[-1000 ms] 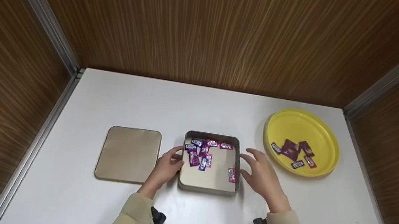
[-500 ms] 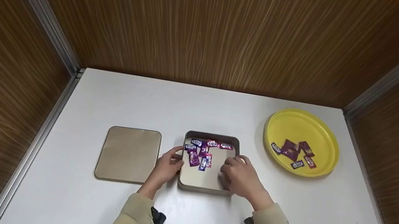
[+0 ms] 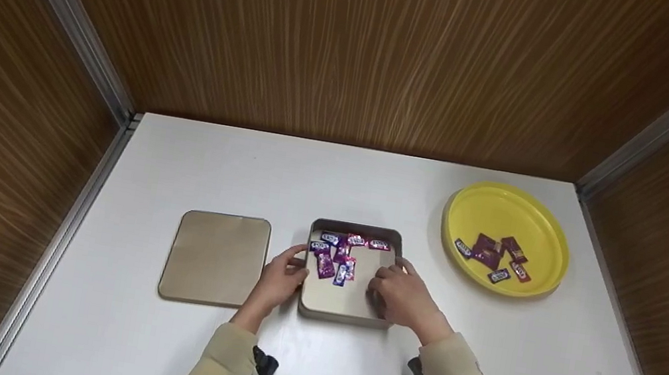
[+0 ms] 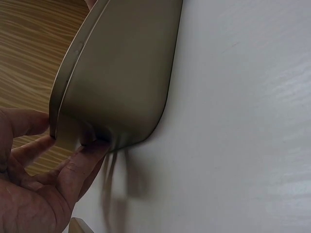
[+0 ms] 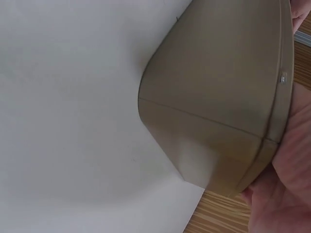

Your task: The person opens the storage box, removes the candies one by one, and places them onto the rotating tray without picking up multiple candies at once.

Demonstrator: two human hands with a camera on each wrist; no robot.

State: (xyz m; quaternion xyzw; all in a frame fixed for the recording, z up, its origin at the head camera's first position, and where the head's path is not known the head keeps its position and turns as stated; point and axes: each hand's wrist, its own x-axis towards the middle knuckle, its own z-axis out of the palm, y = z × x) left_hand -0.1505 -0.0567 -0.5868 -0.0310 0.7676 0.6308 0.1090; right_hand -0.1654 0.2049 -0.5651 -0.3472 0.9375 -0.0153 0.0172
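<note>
- Head: the left hand [image 3: 279,283] rests against the left wall of the metal tin [image 3: 330,302], fingers parted; the right hand [image 3: 404,296] curls over the right rim, fingertips hidden. Wrapped candies [image 3: 325,265] lie inside, toward the far and left sides. The yellow plate [image 3: 493,202], right and farther back, holds small packets [image 3: 486,257].
- Left wrist: spread fingers touch the tin's rim and outer wall.
- Right wrist: the hand bends over the rim; whether it pinches anything, I cannot tell.
</note>
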